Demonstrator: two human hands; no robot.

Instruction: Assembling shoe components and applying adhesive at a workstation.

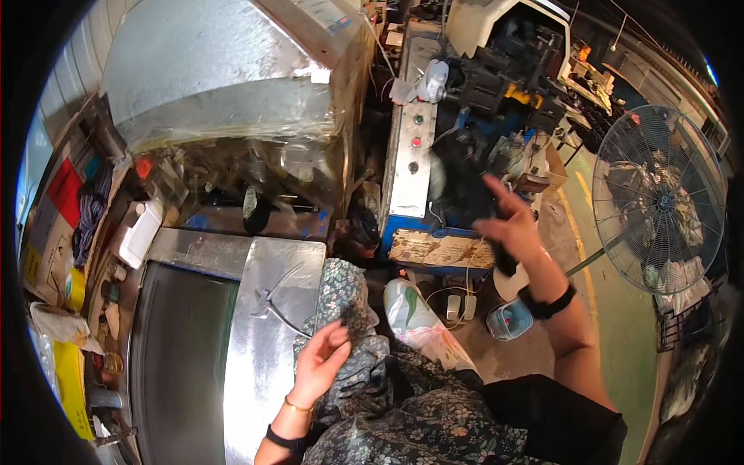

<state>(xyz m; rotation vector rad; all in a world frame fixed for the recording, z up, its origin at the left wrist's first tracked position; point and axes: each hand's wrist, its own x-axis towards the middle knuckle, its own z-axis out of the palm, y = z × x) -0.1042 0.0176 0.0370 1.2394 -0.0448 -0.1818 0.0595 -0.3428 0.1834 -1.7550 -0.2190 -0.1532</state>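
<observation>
My left hand (pixel 319 363) hangs over the edge of a shiny metal plate (pixel 256 372), beside bunched grey floral cloth (pixel 341 294). Its fingers are loosely bent with the thumb apart, and I see nothing held. Close to those fingertips, a thin metal tool (pixel 271 302) with crossing, curved arms lies on the plate. My right hand (pixel 511 225) is raised at the right, fingers spread and slightly blurred. Just beyond it is a dark, smeared shape (pixel 465 178) whose kind I cannot make out. A white control panel (pixel 412 159) with several buttons stands left of that hand.
A dark conveyor belt (pixel 186 356) runs beside the plate, below a large metal hood (pixel 225 70). Cluttered shelving (pixel 97 294) lines the left. A black floor fan (pixel 659 198) stands at the right. A blue plastic container (pixel 510 319) sits below my right forearm.
</observation>
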